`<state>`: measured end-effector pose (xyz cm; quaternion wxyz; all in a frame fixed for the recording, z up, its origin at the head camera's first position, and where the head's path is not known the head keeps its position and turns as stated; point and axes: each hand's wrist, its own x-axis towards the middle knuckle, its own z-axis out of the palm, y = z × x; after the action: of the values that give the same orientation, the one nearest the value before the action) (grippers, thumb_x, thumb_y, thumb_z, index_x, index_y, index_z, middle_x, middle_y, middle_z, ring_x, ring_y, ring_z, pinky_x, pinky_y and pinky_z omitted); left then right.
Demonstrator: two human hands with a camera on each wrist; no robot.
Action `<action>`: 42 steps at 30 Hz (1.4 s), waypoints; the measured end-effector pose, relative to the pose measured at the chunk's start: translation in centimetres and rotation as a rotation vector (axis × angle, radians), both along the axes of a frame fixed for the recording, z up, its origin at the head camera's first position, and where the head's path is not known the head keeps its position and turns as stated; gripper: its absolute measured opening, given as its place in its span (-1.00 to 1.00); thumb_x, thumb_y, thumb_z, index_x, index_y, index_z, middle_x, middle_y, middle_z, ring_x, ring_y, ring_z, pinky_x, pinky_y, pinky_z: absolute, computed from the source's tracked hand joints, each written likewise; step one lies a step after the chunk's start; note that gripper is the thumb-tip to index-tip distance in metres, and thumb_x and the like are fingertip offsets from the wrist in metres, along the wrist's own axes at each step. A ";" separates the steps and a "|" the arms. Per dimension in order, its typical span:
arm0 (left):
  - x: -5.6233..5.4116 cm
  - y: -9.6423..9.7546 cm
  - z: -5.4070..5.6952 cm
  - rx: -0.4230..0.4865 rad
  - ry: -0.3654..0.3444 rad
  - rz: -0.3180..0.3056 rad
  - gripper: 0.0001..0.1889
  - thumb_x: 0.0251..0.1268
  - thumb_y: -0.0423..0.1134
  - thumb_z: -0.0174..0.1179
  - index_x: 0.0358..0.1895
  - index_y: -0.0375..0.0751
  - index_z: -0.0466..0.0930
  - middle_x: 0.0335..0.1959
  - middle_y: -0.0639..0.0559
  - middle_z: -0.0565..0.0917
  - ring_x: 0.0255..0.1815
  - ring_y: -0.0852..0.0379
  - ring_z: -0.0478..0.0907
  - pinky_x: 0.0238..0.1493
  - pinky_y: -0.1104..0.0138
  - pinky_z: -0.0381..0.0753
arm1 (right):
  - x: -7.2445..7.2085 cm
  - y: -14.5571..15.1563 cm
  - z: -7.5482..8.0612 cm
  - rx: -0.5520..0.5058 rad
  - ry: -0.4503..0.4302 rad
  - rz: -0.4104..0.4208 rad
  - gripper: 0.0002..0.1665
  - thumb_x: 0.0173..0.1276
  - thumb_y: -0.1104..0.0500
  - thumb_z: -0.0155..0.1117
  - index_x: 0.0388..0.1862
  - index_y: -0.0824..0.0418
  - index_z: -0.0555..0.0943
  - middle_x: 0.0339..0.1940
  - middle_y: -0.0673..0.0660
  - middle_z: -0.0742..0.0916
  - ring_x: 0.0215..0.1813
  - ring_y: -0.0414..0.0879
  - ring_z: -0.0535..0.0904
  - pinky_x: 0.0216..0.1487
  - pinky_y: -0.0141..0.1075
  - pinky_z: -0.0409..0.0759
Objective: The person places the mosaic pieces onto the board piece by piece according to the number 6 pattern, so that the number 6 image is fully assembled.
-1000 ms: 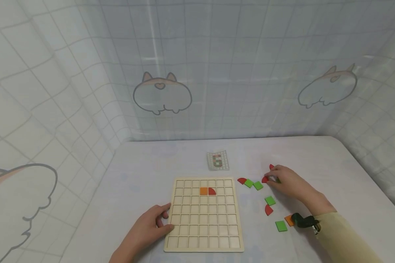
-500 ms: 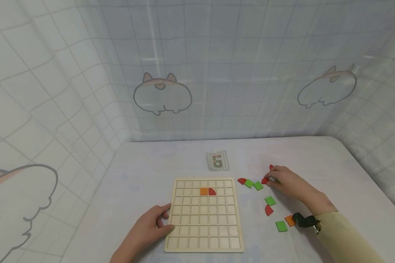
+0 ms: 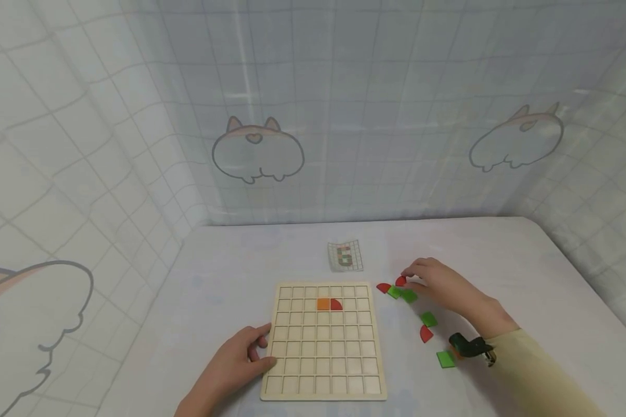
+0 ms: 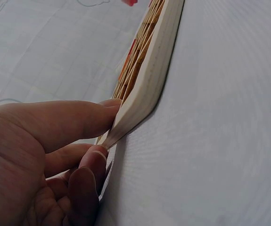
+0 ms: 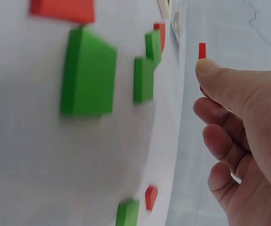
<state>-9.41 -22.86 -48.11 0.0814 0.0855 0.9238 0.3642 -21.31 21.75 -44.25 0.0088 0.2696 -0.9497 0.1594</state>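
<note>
My right hand [image 3: 440,282] pinches a red quarter-circle tile [image 5: 202,49] between thumb and fingertip, raised off the table in the right wrist view. Below it lie green square tiles [image 3: 409,295] and another red quarter-circle tile [image 3: 383,287]. My left hand [image 3: 237,359] grips the left edge of a pale wooden grid board [image 3: 323,398], thumb and fingers at its rim [image 4: 142,89]. Side by side in the board's upper cells sit an orange square tile [image 3: 323,304] and a red quarter-circle tile [image 3: 336,304].
Behind the board lies a small printed pattern card [image 3: 345,256]. Right of the board are more loose tiles: green squares [image 3: 446,359], a red quarter-circle [image 3: 426,333] and an orange square partly under the wrist strap [image 3: 469,346]. A patterned curtain [image 3: 365,145] surrounds the white table [image 3: 229,260].
My right hand has picked up a red quarter-circle tile from the right and moved it left, toward the board. The left hand and the board have stayed in place.
</note>
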 end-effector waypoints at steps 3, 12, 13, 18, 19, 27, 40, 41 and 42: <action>0.1 0.0 0.0 -0.001 0.004 0.001 -0.23 0.05 -0.03 0.49 0.34 -0.28 0.47 -0.24 0.20 0.48 -0.44 0.32 0.43 -0.42 0.39 0.43 | -0.2 -1.2 0.1 0.002 -0.017 0.010 -0.73 0.29 0.13 0.45 -0.03 0.12 0.72 -0.12 -0.04 0.68 0.02 -0.02 0.58 0.06 -0.08 0.55; 0.1 -0.1 -0.1 0.000 0.020 -0.003 -0.25 0.06 -0.04 0.48 0.33 -0.28 0.48 -0.24 0.21 0.49 -0.45 0.32 0.42 -0.42 0.39 0.43 | -0.8 -4.8 -0.1 -0.025 -0.025 0.096 -0.70 0.26 0.08 0.47 -0.04 0.11 0.72 -0.14 -0.07 0.69 0.00 -0.10 0.57 0.03 -0.18 0.56; 0.1 -0.1 -0.1 -0.002 0.023 -0.006 -0.25 0.06 -0.04 0.48 0.33 -0.28 0.47 -0.24 0.21 0.49 -0.45 0.32 0.43 -0.42 0.38 0.43 | -0.9 -5.2 -0.2 -0.024 -0.017 0.112 -0.71 0.26 0.09 0.48 -0.05 0.10 0.72 -0.14 -0.07 0.69 -0.01 -0.11 0.56 0.02 -0.20 0.56; 0.0 -0.1 -0.1 -0.013 0.031 -0.001 -0.25 0.04 -0.04 0.49 0.32 -0.28 0.49 -0.24 0.22 0.49 -0.45 0.32 0.43 -0.42 0.39 0.43 | -1.1 -7.3 -0.3 -0.020 0.001 0.195 -0.73 0.26 0.07 0.47 -0.07 0.09 0.72 -0.18 -0.10 0.68 -0.09 -0.16 0.53 -0.06 -0.27 0.56; 0.1 -0.1 -0.1 -0.013 0.028 0.004 -0.25 0.03 -0.03 0.49 0.32 -0.27 0.49 -0.24 0.23 0.49 -0.44 0.32 0.42 -0.42 0.39 0.43 | -1.1 -7.8 -0.3 -0.019 -0.004 0.208 -0.74 0.28 0.06 0.46 -0.08 0.09 0.72 -0.18 -0.10 0.67 -0.09 -0.16 0.53 -0.06 -0.27 0.55; 0.2 -0.1 0.0 -0.012 0.013 0.003 -0.24 0.05 -0.01 0.48 0.33 -0.25 0.49 -0.24 0.22 0.49 -0.45 0.32 0.41 -0.43 0.39 0.42 | -1.0 -11.4 -0.2 -0.041 -0.059 0.248 -0.76 0.32 0.01 0.41 -0.09 0.06 0.73 -0.23 -0.15 0.65 -0.10 -0.20 0.52 -0.03 -0.26 0.53; 0.3 -0.1 0.0 -0.002 0.028 -0.001 -0.26 0.06 -0.02 0.48 0.33 -0.24 0.49 -0.24 0.22 0.48 -0.44 0.33 0.41 -0.41 0.40 0.42 | -1.0 -16.0 -0.8 -0.018 -0.027 0.314 -0.76 0.40 -0.03 0.32 -0.14 0.09 0.75 -0.32 -0.17 0.64 -0.24 -0.27 0.49 -0.15 -0.39 0.49; 0.3 -0.1 0.0 0.004 0.028 -0.001 -0.26 0.06 -0.03 0.48 0.33 -0.25 0.49 -0.24 0.21 0.48 -0.45 0.33 0.41 -0.41 0.39 0.42 | -0.9 -16.3 -0.8 -0.011 -0.031 0.314 -0.75 0.40 -0.04 0.32 -0.13 0.08 0.75 -0.32 -0.17 0.64 -0.24 -0.28 0.49 -0.15 -0.40 0.49; 0.3 -0.1 0.0 0.009 0.029 -0.003 -0.26 0.06 -0.03 0.49 0.32 -0.25 0.49 -0.24 0.21 0.48 -0.45 0.33 0.41 -0.42 0.39 0.42 | -0.8 -16.5 -0.9 -0.006 -0.036 0.314 -0.74 0.40 -0.05 0.32 -0.12 0.07 0.75 -0.32 -0.18 0.63 -0.24 -0.28 0.48 -0.14 -0.40 0.49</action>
<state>-9.13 -22.95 -48.07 0.0684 0.0924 0.9231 0.3670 -22.15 5.28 -45.11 -0.0323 0.4117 -0.8954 0.1662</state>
